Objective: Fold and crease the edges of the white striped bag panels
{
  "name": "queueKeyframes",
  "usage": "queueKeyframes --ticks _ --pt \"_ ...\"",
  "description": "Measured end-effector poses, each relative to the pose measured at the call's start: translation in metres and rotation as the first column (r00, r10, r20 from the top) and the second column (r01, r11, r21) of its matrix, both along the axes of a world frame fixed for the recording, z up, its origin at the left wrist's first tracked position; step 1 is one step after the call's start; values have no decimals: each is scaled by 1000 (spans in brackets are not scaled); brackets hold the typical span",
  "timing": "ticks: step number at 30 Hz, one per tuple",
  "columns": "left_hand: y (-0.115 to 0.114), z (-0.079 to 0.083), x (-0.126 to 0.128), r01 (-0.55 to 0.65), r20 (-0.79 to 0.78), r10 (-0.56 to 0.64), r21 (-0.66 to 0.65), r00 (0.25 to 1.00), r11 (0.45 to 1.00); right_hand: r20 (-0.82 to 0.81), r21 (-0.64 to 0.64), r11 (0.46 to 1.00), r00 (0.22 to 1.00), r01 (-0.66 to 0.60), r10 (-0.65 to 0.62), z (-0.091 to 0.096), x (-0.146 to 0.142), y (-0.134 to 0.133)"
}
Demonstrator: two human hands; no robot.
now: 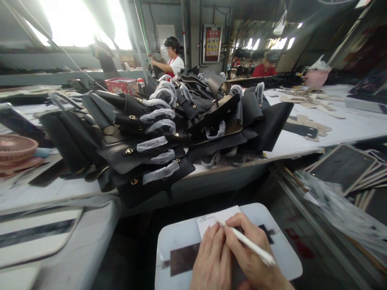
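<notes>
My right hand (249, 247) is closed around a white pen (252, 245), its tip at a small white paper slip (216, 219). Beside it, my left hand (211, 257) lies flat with fingers stretched out, pressing on the slip and a dark leather piece (183, 259). Both rest on a small white board (181, 233) at the bottom centre.
A big heap of black leather bag parts (157, 137) with gold clasps and plastic-wrapped straps covers the long table (347, 129) ahead. A pink basket (15, 147) sits at left, dark panels (344, 165) at right. Two people work at the far end.
</notes>
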State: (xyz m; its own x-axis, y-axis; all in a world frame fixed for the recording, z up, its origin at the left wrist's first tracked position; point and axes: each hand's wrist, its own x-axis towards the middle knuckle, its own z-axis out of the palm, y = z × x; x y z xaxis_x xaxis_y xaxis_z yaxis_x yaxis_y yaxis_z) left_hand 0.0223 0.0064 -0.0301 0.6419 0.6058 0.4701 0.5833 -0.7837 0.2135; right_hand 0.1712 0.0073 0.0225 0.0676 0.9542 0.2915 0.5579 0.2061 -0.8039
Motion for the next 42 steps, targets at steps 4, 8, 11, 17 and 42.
queueKeyframes --ticks 4,8,11,17,42 --pt "1 -3 0 -12 27 11 35 1000 999 1 -15 1000 1000 -2 2 -2 0 0" --pt "-1 -5 4 -30 67 29 3 997 1000 17 -34 999 1000 2 -1 -4 1 -1" --pt "-1 -7 6 -50 113 52 -14 992 999 31 -20 1000 1000 3 -2 -4 1 0" --pt "-3 -8 7 -49 72 51 -20 996 999 35 -23 1000 999 8 -7 -4 1 1" --pt "-4 -17 14 -129 83 127 24 988 991 44 32 999 999 -8 7 0 1 1"
